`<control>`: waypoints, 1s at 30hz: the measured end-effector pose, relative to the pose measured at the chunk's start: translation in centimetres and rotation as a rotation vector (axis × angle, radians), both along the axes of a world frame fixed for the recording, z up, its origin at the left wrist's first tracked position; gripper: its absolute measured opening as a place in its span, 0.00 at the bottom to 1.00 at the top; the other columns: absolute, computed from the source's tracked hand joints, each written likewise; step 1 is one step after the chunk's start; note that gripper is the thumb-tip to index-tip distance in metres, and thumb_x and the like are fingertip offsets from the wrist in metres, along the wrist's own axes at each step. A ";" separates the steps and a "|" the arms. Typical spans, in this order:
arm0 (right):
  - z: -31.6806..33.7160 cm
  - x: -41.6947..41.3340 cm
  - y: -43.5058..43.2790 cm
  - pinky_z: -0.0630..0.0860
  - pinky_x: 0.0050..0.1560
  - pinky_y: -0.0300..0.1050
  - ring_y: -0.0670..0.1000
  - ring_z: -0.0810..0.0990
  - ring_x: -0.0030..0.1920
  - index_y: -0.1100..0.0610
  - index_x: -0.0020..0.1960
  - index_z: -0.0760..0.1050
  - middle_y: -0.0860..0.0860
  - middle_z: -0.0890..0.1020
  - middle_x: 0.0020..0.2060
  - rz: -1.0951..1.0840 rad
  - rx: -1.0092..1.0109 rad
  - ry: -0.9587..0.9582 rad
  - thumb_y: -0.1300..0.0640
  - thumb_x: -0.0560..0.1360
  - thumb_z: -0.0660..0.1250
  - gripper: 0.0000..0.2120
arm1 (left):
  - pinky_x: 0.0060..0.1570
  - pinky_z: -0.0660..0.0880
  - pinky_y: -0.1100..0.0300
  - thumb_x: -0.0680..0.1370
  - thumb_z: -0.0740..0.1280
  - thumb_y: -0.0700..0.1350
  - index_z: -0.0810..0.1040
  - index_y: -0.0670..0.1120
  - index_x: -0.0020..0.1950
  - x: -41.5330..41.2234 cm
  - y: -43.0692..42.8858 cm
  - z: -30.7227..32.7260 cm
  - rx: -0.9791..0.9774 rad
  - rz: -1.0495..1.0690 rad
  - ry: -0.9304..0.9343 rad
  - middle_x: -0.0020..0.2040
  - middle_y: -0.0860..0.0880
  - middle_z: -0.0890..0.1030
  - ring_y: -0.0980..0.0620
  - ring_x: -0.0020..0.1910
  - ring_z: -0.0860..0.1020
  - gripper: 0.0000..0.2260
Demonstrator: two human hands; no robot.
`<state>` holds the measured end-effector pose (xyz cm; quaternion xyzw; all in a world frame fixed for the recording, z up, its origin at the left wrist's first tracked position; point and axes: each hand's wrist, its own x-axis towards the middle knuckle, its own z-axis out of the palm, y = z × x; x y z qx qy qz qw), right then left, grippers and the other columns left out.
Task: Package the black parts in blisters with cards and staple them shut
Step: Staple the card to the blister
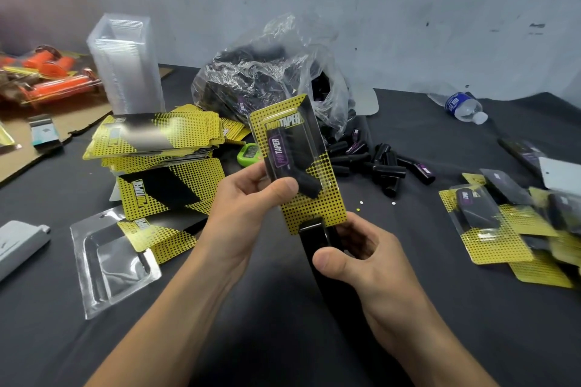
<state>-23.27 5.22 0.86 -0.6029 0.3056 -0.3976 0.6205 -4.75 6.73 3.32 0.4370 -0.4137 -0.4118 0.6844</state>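
From the head camera we see the left hand (pixel 248 198) pinching a filled pack (pixel 298 148) above the dark table (pixel 283 339), thumb in front and fingers behind; inside it are a yellow card (pixel 314 210) and one black part (pixel 306 187). The right hand (pixel 355 258) is curled round a black stapler (pixel 314 229), whose mouth sits on the lower edge of the pack. Loose black parts (pixel 383 166) lie behind, beside a plastic bag (pixel 267 72), and finished packs (pixel 490 223) lie at the right.

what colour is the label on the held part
Purple; the label shows best in the head view.
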 end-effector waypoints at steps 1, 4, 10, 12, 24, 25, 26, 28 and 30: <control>0.0 0.0 0.0 0.80 0.61 0.54 0.59 0.84 0.59 0.54 0.60 0.84 0.56 0.87 0.55 -0.002 0.003 -0.001 0.51 0.65 0.79 0.24 | 0.59 0.78 0.62 0.70 0.76 0.41 0.83 0.39 0.61 0.0 0.0 0.0 0.001 -0.004 -0.001 0.56 0.42 0.87 0.49 0.58 0.84 0.21; 0.1 0.0 0.0 0.81 0.60 0.51 0.58 0.84 0.60 0.55 0.60 0.84 0.56 0.87 0.55 0.002 0.014 -0.009 0.51 0.66 0.79 0.24 | 0.62 0.78 0.59 0.70 0.76 0.41 0.83 0.38 0.61 0.1 0.1 0.0 0.002 -0.013 0.008 0.56 0.42 0.87 0.47 0.60 0.84 0.20; 0.3 0.3 0.2 0.83 0.55 0.49 0.64 0.84 0.58 0.58 0.58 0.85 0.59 0.87 0.54 -0.019 0.098 -0.081 0.52 0.64 0.79 0.24 | 0.58 0.78 0.64 0.70 0.77 0.42 0.83 0.39 0.61 0.1 0.0 0.1 -0.004 -0.029 0.020 0.56 0.43 0.87 0.48 0.59 0.84 0.20; 0.3 0.5 0.3 0.81 0.58 0.55 0.64 0.84 0.59 0.58 0.57 0.85 0.60 0.87 0.54 -0.032 0.095 -0.088 0.55 0.64 0.79 0.22 | 0.57 0.78 0.64 0.71 0.74 0.42 0.83 0.39 0.61 0.1 0.0 0.0 -0.007 -0.030 0.022 0.56 0.43 0.87 0.49 0.59 0.84 0.19; 0.6 1.3 0.4 0.82 0.53 0.49 0.59 0.86 0.52 0.59 0.54 0.86 0.61 0.87 0.51 -0.082 0.127 -0.144 0.61 0.66 0.75 0.17 | 0.54 0.78 0.65 0.72 0.76 0.40 0.83 0.38 0.60 0.0 0.0 -0.1 -0.010 -0.034 0.033 0.55 0.42 0.87 0.49 0.56 0.85 0.17; 0.6 1.3 0.4 0.82 0.53 0.49 0.58 0.86 0.52 0.59 0.55 0.86 0.61 0.87 0.51 -0.078 0.130 -0.143 0.61 0.66 0.75 0.17 | 0.53 0.78 0.65 0.72 0.75 0.40 0.83 0.38 0.60 0.0 0.0 -0.1 -0.010 -0.030 0.035 0.55 0.42 0.87 0.49 0.56 0.85 0.17; 0.6 1.2 0.4 0.82 0.52 0.49 0.58 0.86 0.52 0.59 0.55 0.86 0.61 0.87 0.51 -0.073 0.131 -0.139 0.61 0.66 0.75 0.17 | 0.53 0.78 0.66 0.72 0.74 0.41 0.83 0.38 0.59 -0.1 0.0 -0.1 -0.009 -0.026 0.036 0.55 0.42 0.87 0.49 0.56 0.85 0.17; 0.7 1.1 0.4 0.82 0.51 0.47 0.58 0.86 0.52 0.58 0.56 0.86 0.60 0.87 0.51 -0.063 0.126 -0.131 0.60 0.67 0.75 0.17 | 0.52 0.78 0.67 0.71 0.73 0.42 0.84 0.39 0.59 -0.1 0.0 0.0 -0.006 -0.016 0.030 0.54 0.43 0.87 0.51 0.55 0.85 0.17; 0.7 1.1 0.4 0.82 0.53 0.48 0.60 0.86 0.55 0.59 0.56 0.85 0.60 0.87 0.52 -0.060 0.126 -0.135 0.60 0.68 0.75 0.17 | 0.51 0.78 0.68 0.70 0.73 0.42 0.84 0.39 0.59 -0.2 0.0 0.0 -0.007 -0.011 0.027 0.54 0.44 0.87 0.53 0.54 0.85 0.17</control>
